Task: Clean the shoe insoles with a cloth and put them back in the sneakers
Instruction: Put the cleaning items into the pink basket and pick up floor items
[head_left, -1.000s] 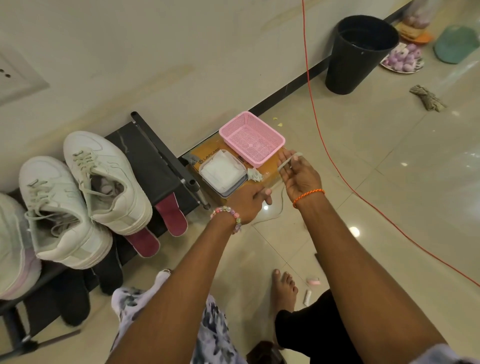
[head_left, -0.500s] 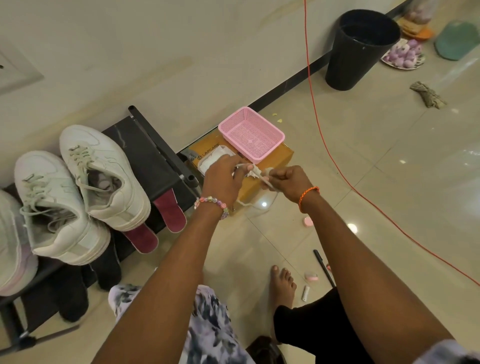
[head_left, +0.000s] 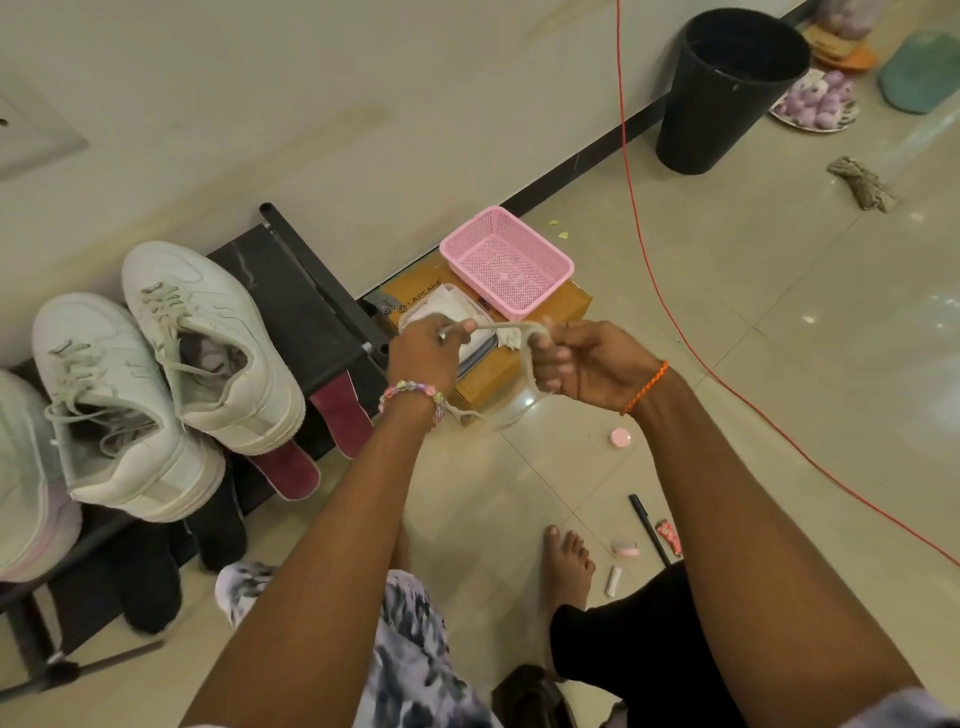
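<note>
On the glossy tiled floor (head_left: 779, 322) — black bin (head_left: 727, 93), pink basket (head_left: 506, 260), by the wall.

I see a black bin (head_left: 727, 88) against the wall, an orange cable (head_left: 631, 171) running past it across the floor tiles; a pink basket (head_left: 506, 260) sits on a cardboard box (head_left: 498, 371); near my foot lie a black pen (head_left: 649, 529) and a small round pink pot (head_left: 620, 437); a crumpled rag (head_left: 862, 182) lies well apart.
</note>
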